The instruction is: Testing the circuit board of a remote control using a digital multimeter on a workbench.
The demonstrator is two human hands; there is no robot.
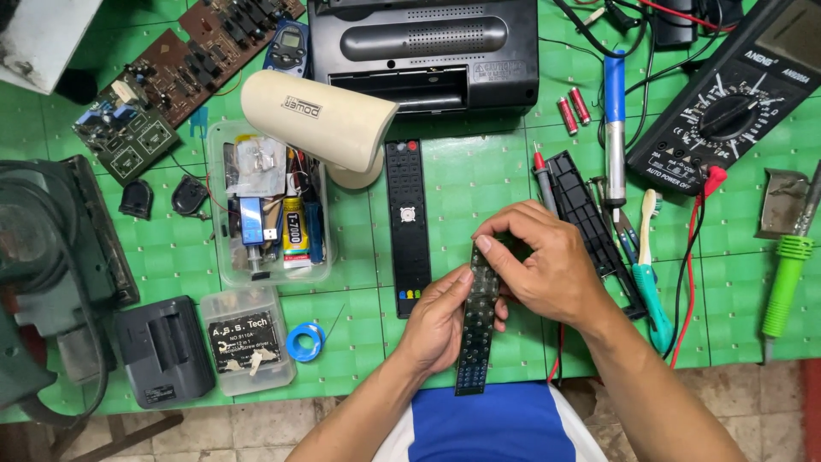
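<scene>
here, on the green cutting mat [479, 184], the biggest thing is a black radio-like player [423, 51] at the far edge, with a cream lamp head [316, 115] lying just in front of it and a black multimeter [735, 98] off to the right. on the left edge sits a dark green power tool [47, 265], and near it a brown circuit board [180, 68]. a clear plastic tub [269, 205] of small parts sits under the lamp, and beside it a black remote front with coloured buttons [409, 227] lies flat. a black remote back shell [594, 227] rests to the right, next to a blue-handled soldering iron [614, 120] and a teal toothbrush [652, 274]. close to the person, both hands meet over a long rubber keypad strip [477, 329], held up above the mat's near edge. the left hand [440, 321] is wrapped around its middle from the side, and the right hand [543, 261] pinches its upper end between thumb and fingers. a small blue tape roll [304, 341] lies left of the hands
</scene>
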